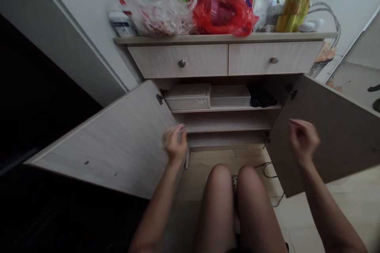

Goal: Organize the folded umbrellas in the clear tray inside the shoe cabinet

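Observation:
A low pale wood-grain cabinet (178, 39) stands before me with both lower doors swung outward. My left hand (175, 141), slightly blurred, hovers beside the inner edge of the left door (118, 142). Its fingers are bent, with a gap between thumb and forefinger and nothing in it. My right hand (305, 138) is in front of the right door (329, 126), loosely curled with thumb and forefinger close together, holding nothing visible. On the upper shelf are a white lidded box (187, 97), a clear plastic bin (230, 97) and dark items (263, 97).
Two closed drawers have round knobs (181, 63). On top are a red plastic bag (222, 8), a clear bag (166, 16), a white bottle (121, 23) and golden tape rolls (292, 14). My knees (221, 182) face the shelves; a cable (268, 170) lies on the floor.

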Motion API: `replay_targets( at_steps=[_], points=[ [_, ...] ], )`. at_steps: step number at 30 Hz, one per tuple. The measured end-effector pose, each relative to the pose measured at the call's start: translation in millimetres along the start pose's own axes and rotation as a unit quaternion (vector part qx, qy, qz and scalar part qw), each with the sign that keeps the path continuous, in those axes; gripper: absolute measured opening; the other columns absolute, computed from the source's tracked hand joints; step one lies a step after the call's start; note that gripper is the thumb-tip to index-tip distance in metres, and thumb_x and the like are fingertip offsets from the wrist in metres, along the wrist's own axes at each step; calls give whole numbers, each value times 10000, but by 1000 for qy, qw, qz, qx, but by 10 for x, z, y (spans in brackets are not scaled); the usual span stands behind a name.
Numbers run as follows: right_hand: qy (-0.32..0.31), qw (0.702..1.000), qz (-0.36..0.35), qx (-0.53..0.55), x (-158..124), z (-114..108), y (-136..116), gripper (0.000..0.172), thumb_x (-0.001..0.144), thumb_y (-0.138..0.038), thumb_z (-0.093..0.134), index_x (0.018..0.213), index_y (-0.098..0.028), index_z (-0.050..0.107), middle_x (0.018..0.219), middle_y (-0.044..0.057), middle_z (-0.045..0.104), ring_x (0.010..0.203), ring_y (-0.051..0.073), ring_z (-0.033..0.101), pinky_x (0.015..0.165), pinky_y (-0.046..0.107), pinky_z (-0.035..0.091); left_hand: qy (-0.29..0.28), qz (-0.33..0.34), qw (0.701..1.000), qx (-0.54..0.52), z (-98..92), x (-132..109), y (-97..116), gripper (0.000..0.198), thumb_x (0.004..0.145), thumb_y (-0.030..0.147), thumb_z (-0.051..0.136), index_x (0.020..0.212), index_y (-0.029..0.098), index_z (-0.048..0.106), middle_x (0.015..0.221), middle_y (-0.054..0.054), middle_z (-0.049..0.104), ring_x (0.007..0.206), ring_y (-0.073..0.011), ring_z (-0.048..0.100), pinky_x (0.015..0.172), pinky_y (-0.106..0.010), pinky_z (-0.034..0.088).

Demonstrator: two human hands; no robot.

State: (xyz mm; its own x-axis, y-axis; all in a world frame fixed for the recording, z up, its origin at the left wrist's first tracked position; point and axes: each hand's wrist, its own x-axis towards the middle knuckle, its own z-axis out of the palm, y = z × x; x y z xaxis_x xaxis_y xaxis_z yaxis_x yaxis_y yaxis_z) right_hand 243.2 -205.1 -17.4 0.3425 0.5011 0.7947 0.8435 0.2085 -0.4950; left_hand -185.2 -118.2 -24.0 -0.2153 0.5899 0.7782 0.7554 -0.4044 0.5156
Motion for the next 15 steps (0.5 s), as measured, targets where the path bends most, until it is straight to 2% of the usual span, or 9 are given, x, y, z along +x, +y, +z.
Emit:
replay_targets(
  at_steps=[2,3,5,7,9,11,15],
  points=[
    [-89,994,-58,23,288,491,-100,261,974,-356,503,1055,-189,686,1123,108,691,1026,209,633,897,348,493,-128,136,982,-21,598,353,200,292,918,376,508,1028,187,701,1042,-144,731,1061,-272,647,1000,-468,456],
    [-143,987,-68,11,456,746,-146,281,988,-316,465,1081,-163,681,1174,119,682,1071,202,618,927,330,467,-184,176,967,-9,873,547,288,277,929,321,500,1057,181,702,1073,-147,726,1080,-265,637,994,-443,454],
    [-211,975,-74,-18,784,1212,-211,293,985,-276,456,1120,-124,667,1210,123,671,1050,177,608,897,291,439,-283,209,934,52,1336,906,419,273,922,223,498,1098,170,700,1151,-161,704,1121,-272,608,996,-429,430],
    [-253,964,-65,-51,1042,1563,-228,276,977,-268,469,1043,-92,671,1136,117,686,934,132,609,823,251,421,-345,215,906,118,1670,1164,478,273,904,147,478,1021,157,724,1095,-177,712,1123,-288,593,986,-428,410],
    [-294,950,-41,-94,1201,1786,-203,271,974,-272,481,897,-85,661,1002,90,694,785,83,579,744,222,395,-366,217,892,152,1890,1296,477,292,887,103,453,912,149,740,987,-185,722,1110,-299,589,985,-435,391],
    [-321,938,-16,-128,1275,1911,-156,319,989,-267,457,771,-100,620,862,53,675,677,52,527,697,208,371,-368,221,889,161,2027,1328,447,312,871,84,440,842,142,745,893,-188,723,1092,-306,591,985,-445,379],
    [-320,936,-26,-143,1289,1972,-55,373,1021,-218,372,732,-118,584,736,7,622,606,38,465,663,191,347,-370,235,882,173,2137,1279,424,330,855,66,428,812,121,751,847,-209,714,1064,-305,596,952,-430,381]
  ],
)
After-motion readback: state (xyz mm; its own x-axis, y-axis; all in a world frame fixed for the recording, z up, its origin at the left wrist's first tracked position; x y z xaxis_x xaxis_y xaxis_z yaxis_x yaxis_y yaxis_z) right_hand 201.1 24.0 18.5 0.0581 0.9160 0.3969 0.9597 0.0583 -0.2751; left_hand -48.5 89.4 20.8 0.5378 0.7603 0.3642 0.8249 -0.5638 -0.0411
